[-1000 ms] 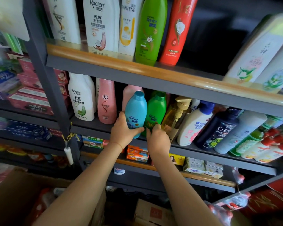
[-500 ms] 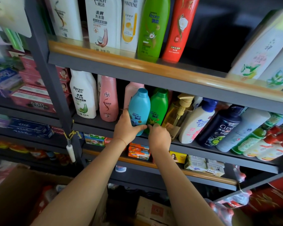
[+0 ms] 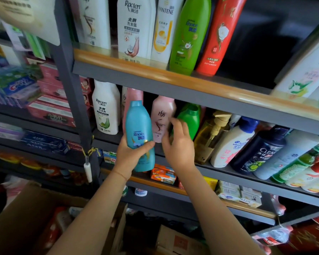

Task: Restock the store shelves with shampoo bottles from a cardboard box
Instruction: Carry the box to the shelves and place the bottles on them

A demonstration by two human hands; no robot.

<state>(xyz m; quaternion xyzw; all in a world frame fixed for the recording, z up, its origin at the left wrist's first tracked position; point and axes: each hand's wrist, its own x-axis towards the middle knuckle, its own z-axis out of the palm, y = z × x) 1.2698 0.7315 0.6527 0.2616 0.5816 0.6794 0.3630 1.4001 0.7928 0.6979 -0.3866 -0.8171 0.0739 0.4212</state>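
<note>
The right hand is motion-blurred and hides the green bottle's lower part. The cardboard box is cut off at the near left edge, its contents blurred.

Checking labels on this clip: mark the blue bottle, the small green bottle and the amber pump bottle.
blue bottle [image 3: 138,133]: head view, on its front label.
small green bottle [image 3: 191,119]: head view, on its shoulder below the cap.
amber pump bottle [image 3: 205,142]: head view, on its clear body.

Your two forearms are bare, no sleeves reaching into view. A thin band circles the wrist of your left hand; your right hand wears no ring or band
</note>
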